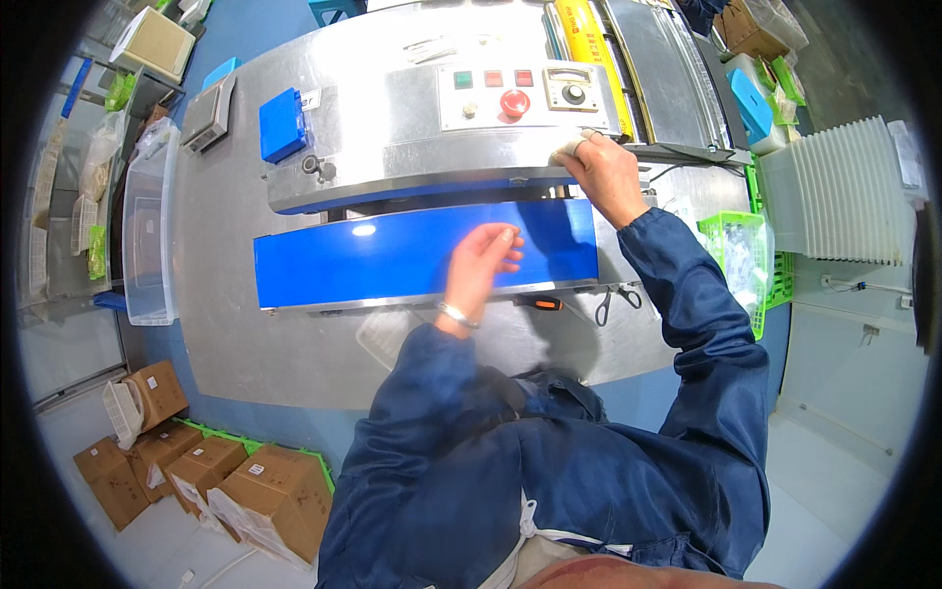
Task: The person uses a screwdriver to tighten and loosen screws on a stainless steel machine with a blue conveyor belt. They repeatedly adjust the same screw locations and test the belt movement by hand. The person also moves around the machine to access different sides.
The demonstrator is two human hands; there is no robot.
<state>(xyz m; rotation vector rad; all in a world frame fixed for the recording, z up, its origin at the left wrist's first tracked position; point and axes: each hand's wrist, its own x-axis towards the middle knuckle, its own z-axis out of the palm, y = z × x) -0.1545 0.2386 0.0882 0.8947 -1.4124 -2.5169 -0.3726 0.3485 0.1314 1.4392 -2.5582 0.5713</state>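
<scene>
A steel machine (412,152) stands on the metal table, with a long blue panel (343,257) along its front. Over the right half of that panel is my left hand (478,265), its fingers curled in and slightly blurred; whatever they may hold is hidden. My right hand (610,177) is at the machine's upper right front edge, below the control panel (530,95). Its fingers are closed on a small whitish cloth-like piece (569,154) that touches the steel. The red stop button (514,103) and a black dial (573,94) are near that hand.
Scissors (616,302) and an orange-black handled tool (546,304) lie by the panel's near edge. A blue box (283,126) sits at the machine's left. Green baskets (738,260) and a ribbed white stack (834,191) stand right, cardboard boxes (275,496) lower left, a clear bin (150,236) left.
</scene>
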